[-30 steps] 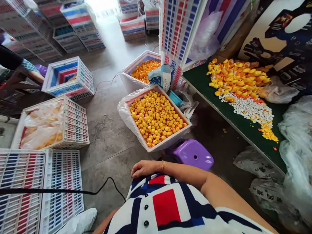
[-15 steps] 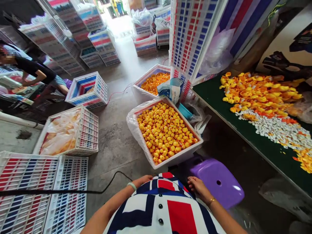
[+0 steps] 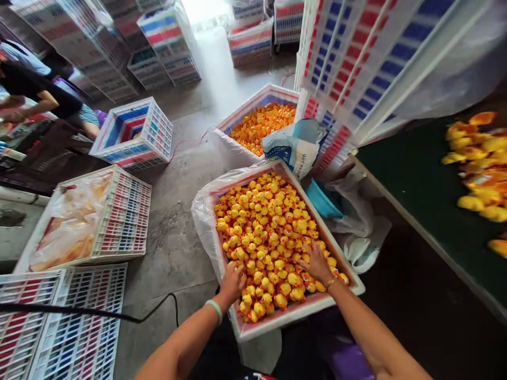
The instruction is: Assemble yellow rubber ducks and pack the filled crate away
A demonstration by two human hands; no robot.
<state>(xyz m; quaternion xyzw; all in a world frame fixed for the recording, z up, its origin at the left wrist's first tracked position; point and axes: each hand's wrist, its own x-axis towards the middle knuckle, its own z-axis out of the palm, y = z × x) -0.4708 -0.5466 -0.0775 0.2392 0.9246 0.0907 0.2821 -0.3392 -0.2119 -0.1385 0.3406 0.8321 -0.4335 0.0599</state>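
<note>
A white foam box [image 3: 295,316] lined with a clear plastic bag sits on the floor in front of me, heaped with small yellow rubber ducks [image 3: 265,229]. Both hands reach into it. My left hand [image 3: 233,282], with a pale green bangle, has its fingers down among the ducks near the front edge, partly hidden. My right hand [image 3: 317,264], wearing a gold bracelet, lies spread on the ducks towards the right corner. Neither hand visibly holds a duck.
Behind stands a second box of orange ducks [image 3: 261,124] beside a woven sack [image 3: 291,150] and a blue bowl [image 3: 322,199]. Ducks lie on a green table [image 3: 400,169] at right. Plastic crates [image 3: 122,211] stand at left. A co-worker [image 3: 35,89] works upper left.
Both arms have moved from my shirt front out into the duck box. The view has tilted down and forward, shifting the green table towards the right edge.
</note>
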